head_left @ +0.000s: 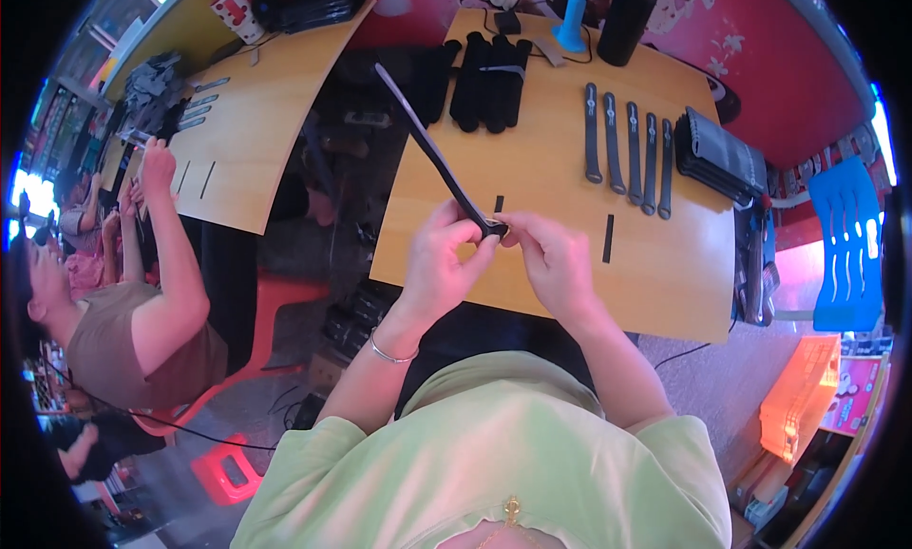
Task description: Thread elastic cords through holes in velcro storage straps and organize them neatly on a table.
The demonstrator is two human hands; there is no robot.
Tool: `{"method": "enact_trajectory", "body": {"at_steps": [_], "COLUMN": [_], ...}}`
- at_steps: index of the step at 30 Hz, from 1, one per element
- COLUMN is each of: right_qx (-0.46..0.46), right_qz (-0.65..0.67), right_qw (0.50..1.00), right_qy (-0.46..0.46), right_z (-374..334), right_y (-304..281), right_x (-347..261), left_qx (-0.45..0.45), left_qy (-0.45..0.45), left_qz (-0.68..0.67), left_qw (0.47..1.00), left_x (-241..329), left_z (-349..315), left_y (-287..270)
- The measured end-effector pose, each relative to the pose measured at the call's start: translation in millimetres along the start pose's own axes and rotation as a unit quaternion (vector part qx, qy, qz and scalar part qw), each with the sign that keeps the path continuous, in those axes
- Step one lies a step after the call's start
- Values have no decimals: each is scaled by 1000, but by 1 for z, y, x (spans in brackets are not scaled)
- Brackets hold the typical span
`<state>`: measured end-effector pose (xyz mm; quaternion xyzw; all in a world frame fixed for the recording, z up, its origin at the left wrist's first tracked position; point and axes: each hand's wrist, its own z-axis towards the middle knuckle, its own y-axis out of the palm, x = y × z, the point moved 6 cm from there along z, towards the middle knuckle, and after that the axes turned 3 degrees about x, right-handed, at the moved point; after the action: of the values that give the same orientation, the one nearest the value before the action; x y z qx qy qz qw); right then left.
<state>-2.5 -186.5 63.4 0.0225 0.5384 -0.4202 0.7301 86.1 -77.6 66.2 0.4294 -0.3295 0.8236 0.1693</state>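
Observation:
A long, narrow dark strap (425,139) slants up and away to the left from my hands, above the wooden table (551,179). My left hand (439,269) pinches its near end between thumb and fingers. Close against it, my right hand (556,269) has its thumb and fingertips pressed together at the same end; a small pale bit shows between the fingertips, too small to name. Several similar dark straps (617,145) lie in a row at the right of the table. Short black strips (608,237) lie on the tabletop beyond my hands.
Black gloves (489,84) lie at the far left of the table. A stack of dark folded pieces (722,155) sits at its right edge. Behind stand a blue fan (572,22) and a black bottle (630,22). Leftward, another person (142,331) works at a second table (275,93).

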Motion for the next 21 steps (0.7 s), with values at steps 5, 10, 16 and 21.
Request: {"method": "enact_trajectory", "body": {"at_steps": [5, 10, 16, 21], "right_qx": [-5, -41, 42, -28], "right_qz": [-44, -103, -177, -192], "right_qw": [999, 989, 969, 963], "right_qy": [-32, -95, -166, -190], "right_z": [2, 8, 30, 27], "right_y": [1, 1, -32, -41], "right_x": [-2, -16, -19, -43], "left_qx": [-8, -69, -293, -273], "left_qy": [-11, -56, -125, -114], "left_qz": [-26, -53, -153, -166], "left_qw": [1000, 995, 936, 941], "left_x": [-3, -2, 3, -11], "left_z": [-4, -12, -31, -41], "left_y": [-4, -14, -9, -3]}}
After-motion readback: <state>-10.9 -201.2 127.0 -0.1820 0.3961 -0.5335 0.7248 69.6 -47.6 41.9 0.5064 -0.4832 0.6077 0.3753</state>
